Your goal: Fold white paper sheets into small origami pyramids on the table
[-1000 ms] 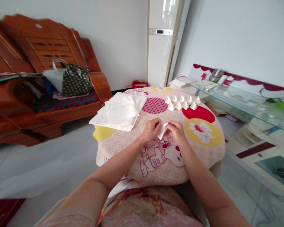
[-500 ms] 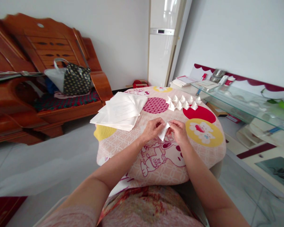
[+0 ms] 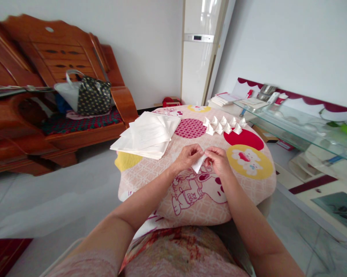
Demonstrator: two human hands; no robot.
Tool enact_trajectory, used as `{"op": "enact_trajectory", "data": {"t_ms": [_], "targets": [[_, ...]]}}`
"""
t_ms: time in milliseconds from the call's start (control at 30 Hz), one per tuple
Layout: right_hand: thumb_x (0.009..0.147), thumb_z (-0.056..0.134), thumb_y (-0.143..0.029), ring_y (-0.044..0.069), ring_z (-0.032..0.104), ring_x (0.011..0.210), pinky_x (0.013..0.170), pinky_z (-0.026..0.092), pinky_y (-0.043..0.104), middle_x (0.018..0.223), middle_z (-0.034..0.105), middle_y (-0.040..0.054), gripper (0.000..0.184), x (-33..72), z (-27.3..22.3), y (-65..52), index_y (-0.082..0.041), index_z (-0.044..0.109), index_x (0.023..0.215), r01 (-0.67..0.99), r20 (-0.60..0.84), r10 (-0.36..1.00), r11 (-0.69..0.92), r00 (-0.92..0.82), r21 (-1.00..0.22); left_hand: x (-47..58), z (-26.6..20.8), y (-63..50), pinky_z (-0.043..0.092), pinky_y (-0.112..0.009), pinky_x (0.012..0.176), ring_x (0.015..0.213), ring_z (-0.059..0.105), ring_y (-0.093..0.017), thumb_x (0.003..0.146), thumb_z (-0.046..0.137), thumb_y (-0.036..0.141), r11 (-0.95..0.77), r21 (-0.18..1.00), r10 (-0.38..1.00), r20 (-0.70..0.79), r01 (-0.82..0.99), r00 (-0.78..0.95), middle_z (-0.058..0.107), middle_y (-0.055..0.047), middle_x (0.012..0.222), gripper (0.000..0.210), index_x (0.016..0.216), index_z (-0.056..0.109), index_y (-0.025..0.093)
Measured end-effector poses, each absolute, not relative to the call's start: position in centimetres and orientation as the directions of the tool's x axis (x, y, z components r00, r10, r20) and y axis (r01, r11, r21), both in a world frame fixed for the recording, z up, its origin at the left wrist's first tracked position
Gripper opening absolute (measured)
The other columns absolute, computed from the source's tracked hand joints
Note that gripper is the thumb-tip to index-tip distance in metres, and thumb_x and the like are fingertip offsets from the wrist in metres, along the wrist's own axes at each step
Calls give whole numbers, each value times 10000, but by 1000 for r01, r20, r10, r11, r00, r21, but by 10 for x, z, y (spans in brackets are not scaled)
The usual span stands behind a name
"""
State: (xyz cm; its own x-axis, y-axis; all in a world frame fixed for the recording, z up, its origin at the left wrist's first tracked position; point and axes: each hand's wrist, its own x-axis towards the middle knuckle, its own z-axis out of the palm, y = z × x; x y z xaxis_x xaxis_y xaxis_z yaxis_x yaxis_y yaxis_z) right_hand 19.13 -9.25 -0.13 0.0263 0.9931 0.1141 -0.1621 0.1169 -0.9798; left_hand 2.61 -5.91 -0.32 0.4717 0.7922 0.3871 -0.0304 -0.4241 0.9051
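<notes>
Between my two hands is a small folded piece of white paper [image 3: 198, 164], held above the patterned tablecloth [image 3: 150, 175]. My left hand [image 3: 191, 156] pinches its upper left side with thumb and fingers. At its upper right edge, my right hand [image 3: 217, 158] is closed in a pinch on the same paper. Beyond my hands, several small pointed folded-paper pieces [image 3: 219, 128] stand in two rows. To the left lies a stack of white paper sheets [image 3: 146, 134], the top ones turned at angles.
A glass-topped cabinet [image 3: 303, 130] runs along the right wall, with papers and jars on it. On the left stands a wooden sofa [image 3: 60, 57] with a dotted bag [image 3: 94, 96] on its seat. A tall white air conditioner [image 3: 197, 65] is in the corner.
The folded paper has tilted a little, its lower tip shifting slightly left. My hands have drawn closer together on it. The paper stack and the standing pieces are unchanged.
</notes>
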Motion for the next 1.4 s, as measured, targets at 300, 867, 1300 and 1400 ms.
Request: {"op": "enact_trajectory", "data": {"t_ms": [300,867,1300,1400], "targets": [[652,826,-493,80,402,354,369,281,228,436,486,-59,390,202,-6,-83,-222,548,614,-282,141,982,172,126,-944,20,-1,-54,288,-218,483,501,389,-71,763,738,700,-204,970,815,242,-129,526,484,43,579,559,732,574,166],[617,781,-278,116,551,467,410,432,225,558,611,-37,237,211,-16,-75,-234,550,651,-566,33,990,105,136,-818,10,-1,-47,618,-420,915,894,700,-187,632,910,334,49,883,840,216,-466,497,722,-44,950,386,900,688,167],[673,689,-304,120,619,471,405,346,227,849,793,72,216,194,-5,-86,-166,761,822,-63,227,926,257,301,-964,5,0,-42,485,-234,630,700,583,-118,851,701,333,-267,940,764,341,-212,548,641,-13,793,198,893,643,149],[750,680,-342,140,629,496,437,391,244,759,777,50,270,192,-3,-89,-180,784,939,-61,287,937,304,201,-951,8,-1,-43,454,-237,632,701,554,-115,846,636,249,-390,915,721,372,-101,584,618,-1,805,133,942,631,157]]}}
